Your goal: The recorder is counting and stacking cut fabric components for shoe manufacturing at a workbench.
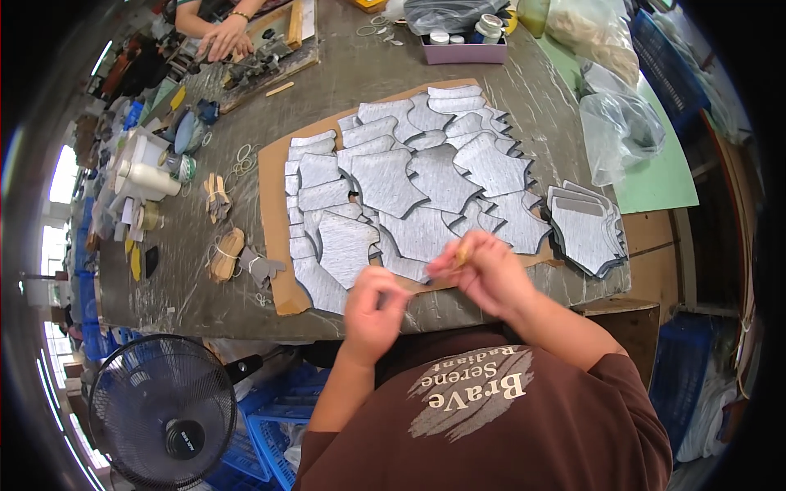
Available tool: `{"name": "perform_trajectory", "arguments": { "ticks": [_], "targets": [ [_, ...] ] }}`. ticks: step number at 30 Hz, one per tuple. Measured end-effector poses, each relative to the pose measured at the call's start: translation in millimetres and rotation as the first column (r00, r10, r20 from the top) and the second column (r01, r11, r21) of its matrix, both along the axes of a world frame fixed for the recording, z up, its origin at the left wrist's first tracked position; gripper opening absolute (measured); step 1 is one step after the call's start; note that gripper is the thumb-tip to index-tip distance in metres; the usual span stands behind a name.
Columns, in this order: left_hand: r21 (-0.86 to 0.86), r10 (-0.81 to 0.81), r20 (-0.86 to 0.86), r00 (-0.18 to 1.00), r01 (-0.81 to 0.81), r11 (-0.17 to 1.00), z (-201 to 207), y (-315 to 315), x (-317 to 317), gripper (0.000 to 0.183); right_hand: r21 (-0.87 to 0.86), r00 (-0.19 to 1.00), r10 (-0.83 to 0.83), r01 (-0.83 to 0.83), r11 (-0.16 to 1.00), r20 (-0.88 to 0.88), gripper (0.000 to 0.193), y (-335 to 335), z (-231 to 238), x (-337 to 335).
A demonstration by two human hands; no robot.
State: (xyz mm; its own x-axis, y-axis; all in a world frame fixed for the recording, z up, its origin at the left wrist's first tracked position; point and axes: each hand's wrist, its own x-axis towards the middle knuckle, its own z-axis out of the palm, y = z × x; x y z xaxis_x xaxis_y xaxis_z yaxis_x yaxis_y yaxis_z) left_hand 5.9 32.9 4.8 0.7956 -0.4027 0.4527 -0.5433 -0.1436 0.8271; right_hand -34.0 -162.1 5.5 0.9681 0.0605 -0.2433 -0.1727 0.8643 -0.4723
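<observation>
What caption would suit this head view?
Both hands, left hand and right hand, meet over grey cut pieces spread on cardboard.

Silver-grey streaked cutouts (385, 182) on tan cardboard (272, 176); mottled grey-brown worktop (352, 78); green mat (659, 176) at 2 o'clock; lilac tray (464, 52) at 12; black fan (162, 409) at 8.

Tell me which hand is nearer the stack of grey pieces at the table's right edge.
Right. The right hand is just left of the stack of grey pieces; the left hand sits farther left, near the table's front edge.
</observation>
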Motion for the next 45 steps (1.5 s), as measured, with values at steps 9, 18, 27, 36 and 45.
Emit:
{"name": "perform_trajectory", "arguments": {
  "ticks": [9,18,27,36,45],
  "targets": [
    [-0.391,0.048,-0.798,0.601,-0.576,0.718,-24,78,13,0.008,-0.877,0.919,0.358,0.301,-0.376,0.162,0.016,37,11,74],
    [-0.431,-0.012,-0.804,0.594,-0.57,0.7,-30,76,13,0.004,-0.917,0.916,0.402,0.145,-0.372,-0.018,0.017,65,0,99],
    [-0.475,-0.043,-0.757,0.652,-0.504,0.721,-28,86,10,0.007,-0.992,0.958,0.266,-0.121,0.02,-0.111,0.012,-16,26,57],
    [-0.018,0.123,-0.718,0.685,-0.195,0.981,-5,24,27,0.005,-0.774,0.887,0.283,0.457,-0.438,0.364,0.009,-8,-16,-5],
    [0.201,0.18,-0.688,0.703,-0.054,0.978,-4,-5,38,0.008,-0.669,0.868,0.371,0.493,-0.557,0.331,0.013,-7,-34,-11]
  ]
}}
